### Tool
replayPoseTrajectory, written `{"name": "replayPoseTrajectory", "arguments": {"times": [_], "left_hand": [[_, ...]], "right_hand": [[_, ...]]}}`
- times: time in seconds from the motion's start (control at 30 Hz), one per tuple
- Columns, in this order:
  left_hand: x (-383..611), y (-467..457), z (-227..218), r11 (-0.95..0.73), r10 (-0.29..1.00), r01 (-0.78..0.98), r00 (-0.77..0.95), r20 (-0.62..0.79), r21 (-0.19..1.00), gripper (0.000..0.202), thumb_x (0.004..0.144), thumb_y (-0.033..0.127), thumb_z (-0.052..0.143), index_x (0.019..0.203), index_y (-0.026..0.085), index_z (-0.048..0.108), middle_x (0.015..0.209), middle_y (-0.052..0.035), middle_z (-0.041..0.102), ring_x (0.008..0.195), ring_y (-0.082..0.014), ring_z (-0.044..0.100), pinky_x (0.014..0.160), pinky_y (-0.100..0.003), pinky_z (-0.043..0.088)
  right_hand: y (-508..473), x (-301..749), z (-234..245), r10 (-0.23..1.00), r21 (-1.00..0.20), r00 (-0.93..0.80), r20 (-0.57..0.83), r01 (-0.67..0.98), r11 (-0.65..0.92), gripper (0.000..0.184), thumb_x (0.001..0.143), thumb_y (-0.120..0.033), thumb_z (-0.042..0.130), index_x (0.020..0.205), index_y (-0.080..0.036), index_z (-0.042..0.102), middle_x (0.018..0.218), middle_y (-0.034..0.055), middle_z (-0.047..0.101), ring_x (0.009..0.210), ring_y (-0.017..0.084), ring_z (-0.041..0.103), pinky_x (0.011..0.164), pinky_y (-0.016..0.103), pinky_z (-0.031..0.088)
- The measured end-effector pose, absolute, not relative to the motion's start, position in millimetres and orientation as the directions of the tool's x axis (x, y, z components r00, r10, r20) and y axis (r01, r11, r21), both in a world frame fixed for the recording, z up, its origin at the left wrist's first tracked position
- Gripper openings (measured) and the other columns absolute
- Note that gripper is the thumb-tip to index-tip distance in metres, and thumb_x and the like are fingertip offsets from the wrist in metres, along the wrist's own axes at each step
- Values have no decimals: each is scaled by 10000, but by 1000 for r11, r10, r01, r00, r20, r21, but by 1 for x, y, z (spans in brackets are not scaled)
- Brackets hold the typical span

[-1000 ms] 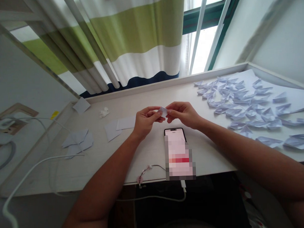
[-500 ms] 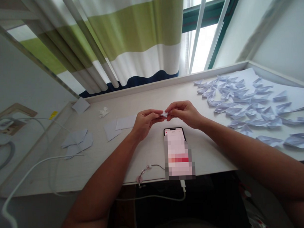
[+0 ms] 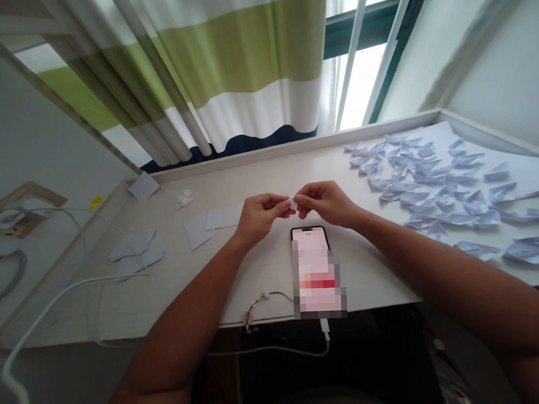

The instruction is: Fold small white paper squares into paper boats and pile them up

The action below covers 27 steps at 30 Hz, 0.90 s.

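Observation:
Between my two hands is a small piece of folded white paper (image 3: 293,204), mostly covered by the fingers. My left hand (image 3: 261,214) pinches its left side between thumb and fingers. From the right, my right hand (image 3: 326,201) grips the other side the same way, fingertips almost meeting. Just below the hands lies a phone (image 3: 310,242) with a lit screen, partly blurred out. Many small folded paper boats (image 3: 422,196) cover the right part of the white table (image 3: 272,267).
Loose paper sheets (image 3: 226,216) lie left of my hands, with more paper pieces (image 3: 136,248) farther left. A crumpled white scrap (image 3: 183,198) sits near them. A white cable (image 3: 69,288) loops across the left side. A beaded strap (image 3: 255,302) trails from the phone.
Both hands have shifted and turned slightly around the folded paper, which now shows less of itself between the fingertips. Everything else on the table stays put.

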<state>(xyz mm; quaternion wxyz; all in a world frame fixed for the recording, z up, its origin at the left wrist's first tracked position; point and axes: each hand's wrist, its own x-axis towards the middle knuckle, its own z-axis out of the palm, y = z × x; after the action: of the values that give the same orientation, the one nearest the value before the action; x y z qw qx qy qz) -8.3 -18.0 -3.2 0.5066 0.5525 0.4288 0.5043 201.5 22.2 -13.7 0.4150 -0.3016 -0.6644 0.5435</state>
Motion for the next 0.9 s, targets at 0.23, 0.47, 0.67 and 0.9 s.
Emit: {"name": "replayPoseTrajectory", "arguments": {"times": [0.23, 0.47, 0.67, 0.9], "left_hand": [[-5, -16, -7, -172, 981, -35, 82, 175, 984, 416, 731, 489, 989, 905, 153, 815, 792, -78, 828, 762, -226, 813, 788, -393, 675], [-3, -18, -9, -168, 984, -42, 58, 170, 985, 356, 757, 453, 967, 926, 167, 838, 818, -74, 838, 766, -220, 817, 771, -373, 674], [-6, -19, -6, -176, 974, 46, 156, 167, 983, 343, 822, 485, 915, 918, 166, 832, 864, -104, 848, 798, -239, 832, 744, -361, 670], [-7, -15, -13, -265, 962, 101, 102, 255, 959, 319, 853, 480, 890, 949, 178, 849, 857, -87, 847, 794, -223, 818, 712, -331, 656]], "right_hand": [[18, 196, -10, 865, -979, -461, 199, -62, 192, 464, 841, -599, 914, 872, -164, 753, 723, 42, 770, 606, 161, 737, 570, 293, 603], [19, 198, -12, 861, -977, -471, 193, -7, 215, 473, 820, -590, 933, 921, -161, 763, 675, 38, 754, 605, 167, 718, 584, 304, 564], [21, 200, -16, 830, -958, -524, 191, 83, 273, 397, 928, -561, 842, 908, -189, 705, 570, 0, 679, 532, 153, 655, 527, 282, 491], [17, 191, -17, 893, -963, -378, 244, 12, 268, 476, 817, -588, 931, 922, -203, 671, 755, -9, 722, 498, 133, 684, 448, 255, 498]]}}
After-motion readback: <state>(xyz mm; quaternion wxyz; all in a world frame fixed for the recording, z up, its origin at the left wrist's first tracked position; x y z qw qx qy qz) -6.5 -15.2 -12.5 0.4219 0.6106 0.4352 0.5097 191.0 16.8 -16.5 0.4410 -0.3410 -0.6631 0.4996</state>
